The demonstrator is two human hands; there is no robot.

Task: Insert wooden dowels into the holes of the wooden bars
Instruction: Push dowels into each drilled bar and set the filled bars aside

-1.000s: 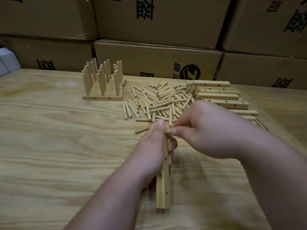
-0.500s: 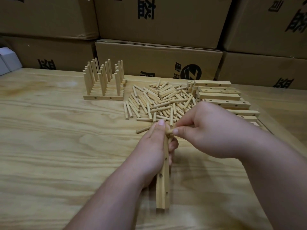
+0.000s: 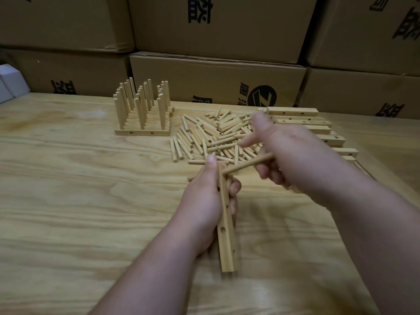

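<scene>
Gripping a wooden bar (image 3: 226, 223), the left hand (image 3: 204, 201) is seen at the middle of the counter (image 3: 79, 201), with the thumb laid along the bar's upper end and the fingers curled round its far side. The bar is held on edge, running from the hand toward the viewer, its near end low over or on the counter; which cannot be told. Several round holes are visible along its faces.

A single dowel (image 3: 247, 164) is held by the right hand (image 3: 295, 160), whose lower fingers are curled round the dowel's right end. The thumb and forefinger of that hand are raised and spread, and the hand is blurred. The dowel slants down to the left, and its left tip is at the top end of the bar, just beside the left thumb; whether the tip is seated in a hole cannot be told.

Behind the hands a loose heap of dowels (image 3: 216, 137) is spread on the counter. To the right of the heap, partly hidden by the right hand, a stack of drilled bars (image 3: 295, 114) is laid in rows. To the left of the heap a group of finished bars (image 3: 142, 123) is set side by side, each with dowels standing upright in it.

Along the back of the counter brown cardboard boxes (image 3: 216, 80) with dark printed marks are stacked. A small white box (image 3: 9, 85) is seen at the far left edge.
</scene>
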